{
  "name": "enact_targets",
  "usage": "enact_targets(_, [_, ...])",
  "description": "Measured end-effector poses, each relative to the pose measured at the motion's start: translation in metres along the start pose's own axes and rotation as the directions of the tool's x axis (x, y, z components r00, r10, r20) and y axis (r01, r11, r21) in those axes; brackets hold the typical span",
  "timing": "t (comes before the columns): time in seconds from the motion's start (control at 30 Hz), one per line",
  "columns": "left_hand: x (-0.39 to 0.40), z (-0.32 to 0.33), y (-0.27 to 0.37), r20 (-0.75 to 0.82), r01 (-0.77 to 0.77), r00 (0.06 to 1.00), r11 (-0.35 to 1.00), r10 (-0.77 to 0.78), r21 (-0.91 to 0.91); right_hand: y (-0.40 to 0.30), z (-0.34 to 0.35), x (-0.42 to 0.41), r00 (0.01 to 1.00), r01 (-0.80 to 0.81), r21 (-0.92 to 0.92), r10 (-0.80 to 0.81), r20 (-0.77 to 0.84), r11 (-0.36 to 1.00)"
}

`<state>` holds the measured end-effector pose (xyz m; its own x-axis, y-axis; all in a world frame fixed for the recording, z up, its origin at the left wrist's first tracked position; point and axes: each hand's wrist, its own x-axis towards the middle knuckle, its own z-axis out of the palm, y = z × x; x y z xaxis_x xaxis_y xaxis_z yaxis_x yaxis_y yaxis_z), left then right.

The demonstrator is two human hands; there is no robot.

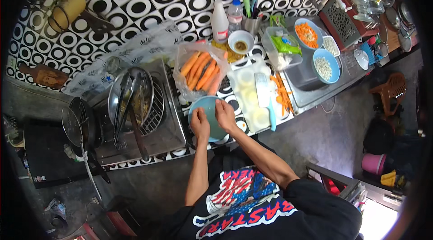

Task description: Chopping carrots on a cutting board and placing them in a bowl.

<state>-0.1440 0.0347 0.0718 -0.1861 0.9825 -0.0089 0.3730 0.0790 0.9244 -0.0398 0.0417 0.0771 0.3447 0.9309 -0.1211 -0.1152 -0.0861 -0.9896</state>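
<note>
A light blue bowl stands near the front edge of the tiled counter, directly before me. My left hand is over its left side, fingers curled inward. Over the right part of the bowl is my right hand, its fingers bent and drawn together. Whether either hand pinches something small cannot be made out. Just behind the bowl, a clear plastic bag holds several whole carrots. To the right, a cleaver with a light blue handle lies on a pale cutting board.
On the left, a pan with tongs sits on the stove. Carrot strips lie right of the board. Blue bowls of chopped carrot and pale pieces stand by the sink. Bottles line the wall.
</note>
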Motion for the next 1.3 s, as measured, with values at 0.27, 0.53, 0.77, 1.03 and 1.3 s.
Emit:
enact_targets(0.27, [-0.004,0.004,0.011,0.069,-0.003,0.998,0.998,-0.001,0.058,0.009,-0.078,0.083,0.908,-0.209,0.322,0.305,-0.286,0.923])
enact_targets(0.53, [-0.004,0.073,0.058,0.294,-0.299,0.921,0.947,0.254,0.119,0.027,-0.166,0.034,0.916,0.007,-0.538,-0.221,-0.335,0.843])
enact_targets(0.77, [0.041,0.173,0.04,0.39,-0.494,0.835,0.842,0.389,0.217,0.066,-0.198,-0.04,0.991,-0.083,-0.8,-0.037,-0.13,0.594])
enact_targets(1.03, [-0.012,0.182,0.017,0.575,-0.634,0.732,0.674,0.365,0.38,0.0,-0.243,-0.037,0.79,-0.613,-0.018,0.612,-0.024,0.79])
enact_targets(1.3, [-0.058,0.17,0.014,0.464,-0.573,0.796,0.73,0.387,0.373,0.017,-0.26,-0.047,0.947,-0.287,-0.436,0.321,0.004,0.853])
